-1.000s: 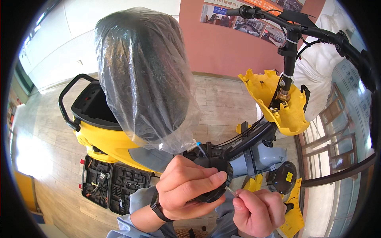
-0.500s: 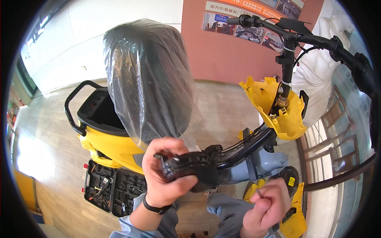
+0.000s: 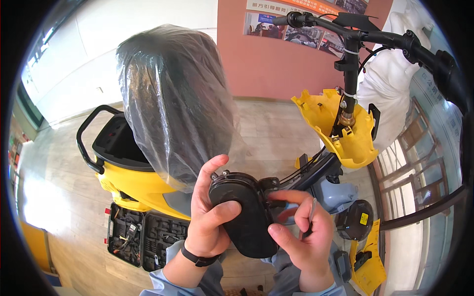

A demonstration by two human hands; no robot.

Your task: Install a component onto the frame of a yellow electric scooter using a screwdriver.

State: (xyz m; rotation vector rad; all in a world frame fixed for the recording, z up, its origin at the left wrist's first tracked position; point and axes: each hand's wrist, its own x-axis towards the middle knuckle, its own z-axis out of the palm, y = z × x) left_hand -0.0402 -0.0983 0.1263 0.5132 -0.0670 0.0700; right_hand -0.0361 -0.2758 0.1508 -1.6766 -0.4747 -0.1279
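A black oval housing [image 3: 244,217] with a smooth flat face and a rounded lower end is tilted up in front of me. My left hand [image 3: 210,224] grips its left side, thumb on the face and index finger stretched up past the top. My right hand [image 3: 308,241] is at the right edge, its thumb tip by the rim and its index finger reaching toward the side. A thin grey metal rod [image 3: 313,209] is tucked in the right fingers; its kind I cannot make out. Behind the housing runs the dark frame tube [image 3: 316,170] with cables.
Handlebars [image 3: 373,37] rise at the right above a cracked-open yellow shell [image 3: 363,148]. A plastic-wrapped seat [image 3: 173,98] stands over the yellow body [image 3: 133,182] at left. An open tool case [image 3: 143,237] lies on the floor; a yellow panel [image 3: 370,266] is at lower right.
The housing has been turned so its flat face shows toward me. My right hand has moved up and left to its edge. The left index finger has straightened upward.
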